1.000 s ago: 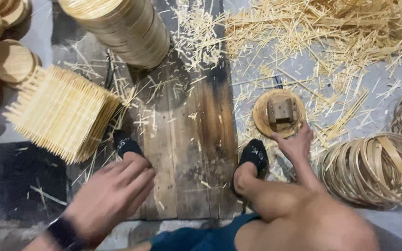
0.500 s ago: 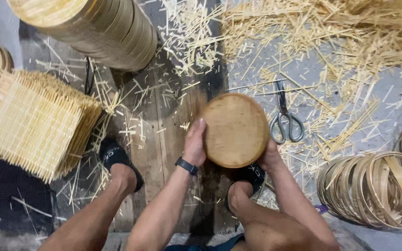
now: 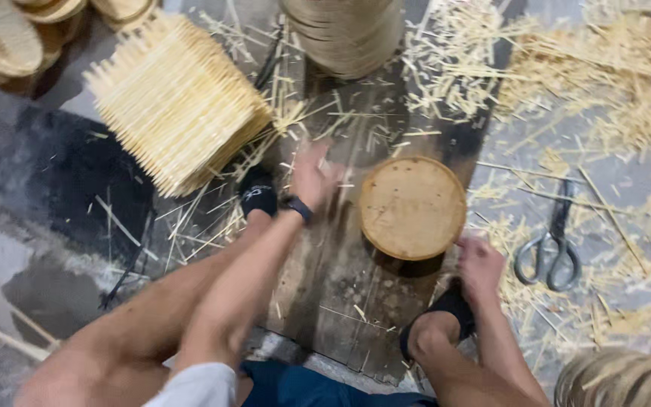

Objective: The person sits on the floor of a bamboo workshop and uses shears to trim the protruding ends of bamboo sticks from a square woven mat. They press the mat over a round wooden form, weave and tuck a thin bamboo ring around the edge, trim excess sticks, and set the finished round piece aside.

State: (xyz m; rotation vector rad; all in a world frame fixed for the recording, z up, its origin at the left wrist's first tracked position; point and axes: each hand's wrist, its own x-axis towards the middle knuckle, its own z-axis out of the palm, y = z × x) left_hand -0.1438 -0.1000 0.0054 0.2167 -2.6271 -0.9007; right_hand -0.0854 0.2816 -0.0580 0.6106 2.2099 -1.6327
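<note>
Nearby, round bamboo lid (image 3: 413, 207) between blurred, seemingly open left hand (image 3: 312, 177), right hand (image 3: 480, 267)

matt woven bamboo disc (image 3: 413, 207), metal scissors (image 3: 550, 247)

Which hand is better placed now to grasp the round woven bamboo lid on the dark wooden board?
Probably the right hand: it lies just below the round woven bamboo lid, near its lower right edge. The left hand is blurred and farther away, above the dark wooden board.

Left hand (image 3: 312, 175) blurred, reaching forward, empty; right hand (image 3: 479, 265) loosely curled, low.
</note>
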